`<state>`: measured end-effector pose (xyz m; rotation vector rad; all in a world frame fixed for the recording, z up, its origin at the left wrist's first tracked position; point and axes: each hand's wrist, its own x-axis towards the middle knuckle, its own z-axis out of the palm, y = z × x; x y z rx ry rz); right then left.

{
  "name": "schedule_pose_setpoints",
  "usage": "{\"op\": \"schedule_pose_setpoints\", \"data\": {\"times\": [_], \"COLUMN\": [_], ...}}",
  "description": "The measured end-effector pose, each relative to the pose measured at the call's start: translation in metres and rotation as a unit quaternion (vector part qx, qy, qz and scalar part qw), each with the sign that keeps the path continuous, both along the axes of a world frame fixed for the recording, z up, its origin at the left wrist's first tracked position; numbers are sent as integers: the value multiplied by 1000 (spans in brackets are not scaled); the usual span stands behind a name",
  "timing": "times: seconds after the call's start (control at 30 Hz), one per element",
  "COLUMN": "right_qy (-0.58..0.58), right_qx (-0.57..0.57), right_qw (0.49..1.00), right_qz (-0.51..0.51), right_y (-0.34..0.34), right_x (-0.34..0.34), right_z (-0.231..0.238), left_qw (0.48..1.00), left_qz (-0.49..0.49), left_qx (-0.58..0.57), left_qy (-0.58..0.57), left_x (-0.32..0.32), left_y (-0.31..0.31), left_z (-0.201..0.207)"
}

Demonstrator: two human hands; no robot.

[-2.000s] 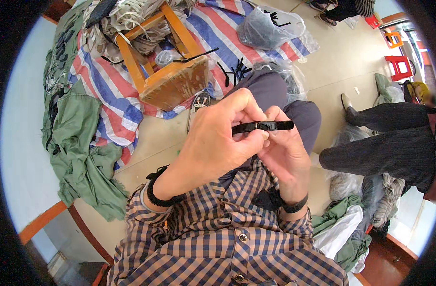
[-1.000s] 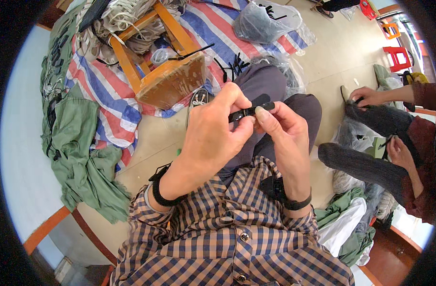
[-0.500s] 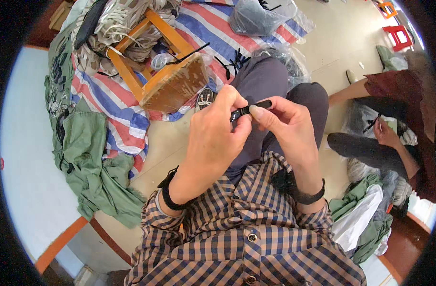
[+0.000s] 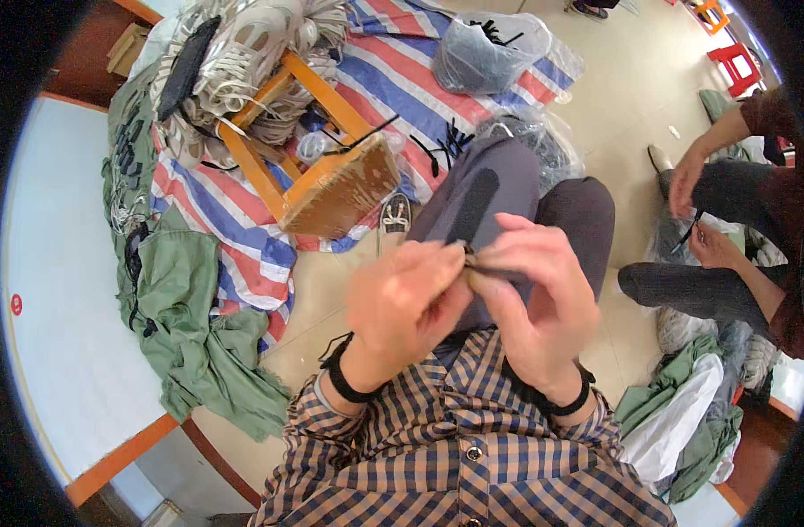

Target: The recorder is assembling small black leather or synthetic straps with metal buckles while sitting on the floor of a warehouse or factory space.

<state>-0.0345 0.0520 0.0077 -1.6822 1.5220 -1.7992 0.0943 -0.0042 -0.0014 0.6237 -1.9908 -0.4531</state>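
Note:
In front of my knees both hands meet at a short black strap [image 4: 468, 256], mostly covered by fingers and smeared by motion. My left hand [image 4: 408, 290] pinches it between thumb and forefinger. On its other side my right hand [image 4: 533, 285] grips it with the thumb and forefinger, the remaining fingers raised. A dark elongated patch [image 4: 477, 204] shows on my thigh just beyond the hands; whether it is a loose piece or part of the trousers I cannot tell. Black bands circle both my wrists.
A tipped wooden stool [image 4: 340, 189] lies on a striped sheet [image 4: 389, 57], against a heap of pale straps [image 4: 252, 66]. Black strips [image 4: 454, 139] and a plastic bag of dark pieces [image 4: 485, 57] lie beyond. Green cloth [image 4: 187, 299] spreads left. A co-worker's hand [image 4: 713, 246] holds a black strip at right.
My hands have moved lower and nearer my body, still together on the black strap, whose glossy part is now hidden. The co-worker's other hand has come in near the black strip there.

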Motion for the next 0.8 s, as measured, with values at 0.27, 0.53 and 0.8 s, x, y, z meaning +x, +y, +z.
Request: {"op": "schedule_pose_setpoints", "data": {"times": [0.27, 0.53, 0.8], "right_qy": [99, 85, 59], "right_qx": [-43, -61, 18], "right_qw": [993, 994, 997], "right_qz": [48, 18, -46], "right_y": [7, 2, -8], "right_x": [-1, 3, -3], "right_z": [14, 8, -3], "left_qw": [995, 999, 986], "left_qz": [-46, -7, 59], "left_qx": [62, 20, 152], "left_qy": [62, 46, -39], "left_x": [9, -1, -14], "left_y": [6, 4, 5], "left_z": [7, 1, 11]}}
